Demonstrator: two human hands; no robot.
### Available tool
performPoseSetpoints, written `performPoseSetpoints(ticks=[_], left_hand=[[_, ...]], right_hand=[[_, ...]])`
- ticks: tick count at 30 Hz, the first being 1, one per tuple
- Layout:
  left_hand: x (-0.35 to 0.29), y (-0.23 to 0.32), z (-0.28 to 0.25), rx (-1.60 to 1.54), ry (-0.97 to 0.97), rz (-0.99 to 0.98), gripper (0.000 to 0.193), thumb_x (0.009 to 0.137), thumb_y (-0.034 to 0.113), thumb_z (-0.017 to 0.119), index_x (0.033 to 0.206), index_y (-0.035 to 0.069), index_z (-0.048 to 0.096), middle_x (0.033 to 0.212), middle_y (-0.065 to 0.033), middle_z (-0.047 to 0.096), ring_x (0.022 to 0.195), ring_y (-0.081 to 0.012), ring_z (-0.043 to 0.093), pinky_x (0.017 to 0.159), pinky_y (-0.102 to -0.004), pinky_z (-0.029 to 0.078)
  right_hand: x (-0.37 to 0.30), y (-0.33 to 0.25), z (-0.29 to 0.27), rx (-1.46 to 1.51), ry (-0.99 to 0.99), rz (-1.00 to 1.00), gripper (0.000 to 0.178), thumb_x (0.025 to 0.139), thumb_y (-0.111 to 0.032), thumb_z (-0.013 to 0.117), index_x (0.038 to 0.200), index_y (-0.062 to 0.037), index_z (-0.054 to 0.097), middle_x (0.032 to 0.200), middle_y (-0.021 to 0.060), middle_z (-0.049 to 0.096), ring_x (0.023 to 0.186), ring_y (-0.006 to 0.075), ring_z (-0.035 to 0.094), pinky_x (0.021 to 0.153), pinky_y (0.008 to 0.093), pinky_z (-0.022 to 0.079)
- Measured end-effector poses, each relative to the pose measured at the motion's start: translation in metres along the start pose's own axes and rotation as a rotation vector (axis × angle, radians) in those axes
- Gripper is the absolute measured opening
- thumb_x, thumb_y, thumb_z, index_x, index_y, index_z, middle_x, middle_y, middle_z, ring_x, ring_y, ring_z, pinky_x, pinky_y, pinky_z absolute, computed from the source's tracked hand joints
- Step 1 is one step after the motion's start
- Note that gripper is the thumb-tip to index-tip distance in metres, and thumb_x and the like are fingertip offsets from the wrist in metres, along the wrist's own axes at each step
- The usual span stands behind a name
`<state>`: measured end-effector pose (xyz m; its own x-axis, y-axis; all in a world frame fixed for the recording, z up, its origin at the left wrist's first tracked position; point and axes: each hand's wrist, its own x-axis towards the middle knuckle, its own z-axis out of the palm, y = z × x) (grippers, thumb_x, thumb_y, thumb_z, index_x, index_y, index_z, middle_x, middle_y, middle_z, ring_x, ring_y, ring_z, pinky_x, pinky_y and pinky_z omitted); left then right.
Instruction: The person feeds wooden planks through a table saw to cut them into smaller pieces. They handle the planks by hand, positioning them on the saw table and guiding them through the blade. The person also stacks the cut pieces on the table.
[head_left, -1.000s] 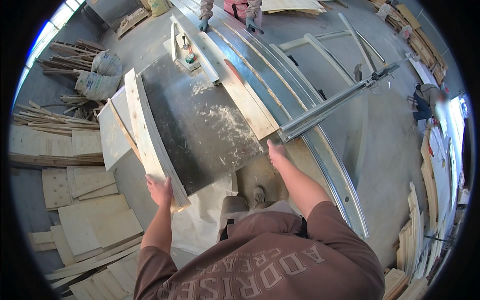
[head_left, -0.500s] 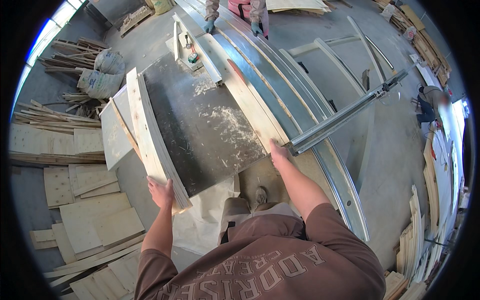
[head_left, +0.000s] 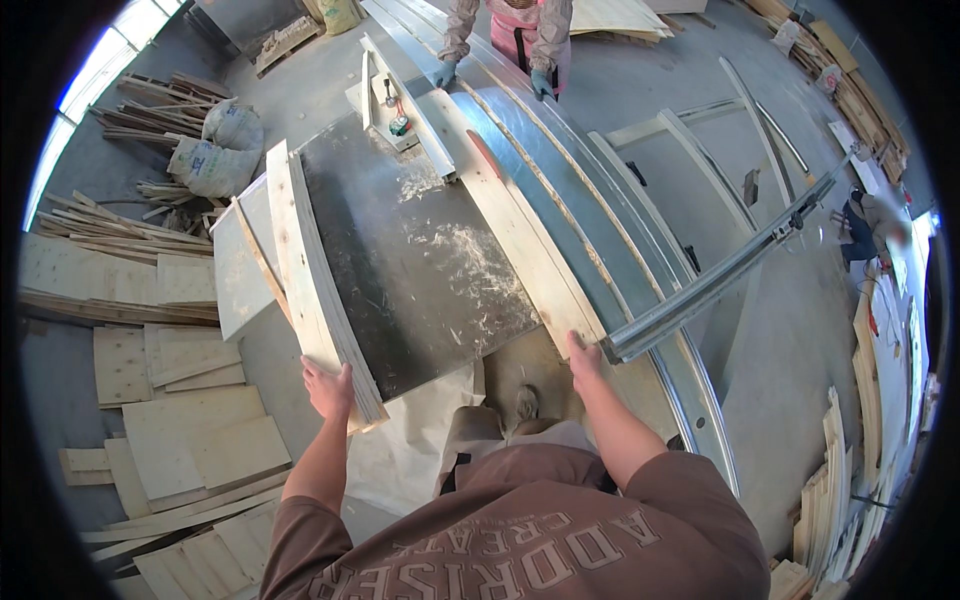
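My left hand (head_left: 328,388) is closed around the near end of a stack of long pale wooden boards (head_left: 305,260) along the left edge of the dark metal table (head_left: 400,300). To the right, my right hand (head_left: 584,358) grips the near end of another long wooden board (head_left: 525,255); some of its fingers are hidden. This board lies between a metal guide rail (head_left: 425,125) and a shiny metal sliding bed (head_left: 545,165). Close by my right hand is the end of a long metal crossbar (head_left: 700,285). A reddish-brown strip (head_left: 484,152) sits against the board's right edge.
A co-worker's gloved hands (head_left: 445,73) rest near the board's far end. Sawdust (head_left: 465,250) covers part of the table. A green and black tool (head_left: 400,124) lies beyond it. Plywood pieces (head_left: 190,440) and white sacks (head_left: 225,145) stand left; a metal frame (head_left: 710,165) extends right.
My right hand, its board and the crossbar have shifted toward me and slightly right. My left hand still holds the stack. The whole view has shifted a little.
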<state>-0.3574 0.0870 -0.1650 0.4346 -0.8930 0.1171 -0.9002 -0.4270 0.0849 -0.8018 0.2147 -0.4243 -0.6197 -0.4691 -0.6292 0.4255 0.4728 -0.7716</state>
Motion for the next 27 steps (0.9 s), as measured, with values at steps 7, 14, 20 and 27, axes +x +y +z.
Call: performPoseSetpoints(ticks=[7,14,20,27], left_hand=[[0.017,-0.002,0.008,0.006,-0.003,0.024,0.112,0.083,0.047,0.078,0.167,0.000,0.021,0.159,-0.0226,0.045,0.144,-0.0393,0.048,0.115,-0.0499,0.047],[0.040,0.005,0.018,0.005,-0.032,0.022,0.114,0.082,0.048,0.077,0.168,0.000,0.018,0.160,-0.0231,0.044,0.145,-0.0406,0.047,0.117,-0.0492,0.046],[0.061,0.003,0.033,0.070,0.004,0.079,0.117,0.079,0.048,0.078,0.168,-0.001,0.019,0.164,-0.0227,0.039,0.147,-0.0438,0.043,0.118,-0.0561,0.041],[0.061,0.035,0.020,0.073,-0.045,-0.014,0.119,0.078,0.047,0.080,0.167,-0.002,0.018,0.165,-0.0232,0.037,0.147,-0.0435,0.043,0.118,-0.0563,0.042]], right_hand=[[0.006,0.055,-0.030,0.066,-0.033,-0.048,0.048,0.097,-0.044,0.081,0.111,0.0019,0.072,0.090,0.0037,0.069,0.069,0.0130,0.060,0.060,0.0345,0.048],[0.006,0.085,-0.064,0.010,-0.050,0.011,0.051,0.097,-0.040,0.080,0.116,0.0066,0.074,0.110,0.0124,0.074,0.096,0.0196,0.068,0.082,0.0368,0.052],[-0.021,0.067,-0.092,-0.021,-0.079,0.097,0.054,0.097,-0.038,0.081,0.122,0.0090,0.072,0.119,0.0140,0.075,0.105,0.0225,0.070,0.092,0.0390,0.054],[-0.029,0.071,-0.110,0.017,-0.081,0.110,0.048,0.097,-0.035,0.082,0.119,0.0070,0.073,0.110,0.0104,0.075,0.092,0.0172,0.068,0.079,0.0347,0.054]])
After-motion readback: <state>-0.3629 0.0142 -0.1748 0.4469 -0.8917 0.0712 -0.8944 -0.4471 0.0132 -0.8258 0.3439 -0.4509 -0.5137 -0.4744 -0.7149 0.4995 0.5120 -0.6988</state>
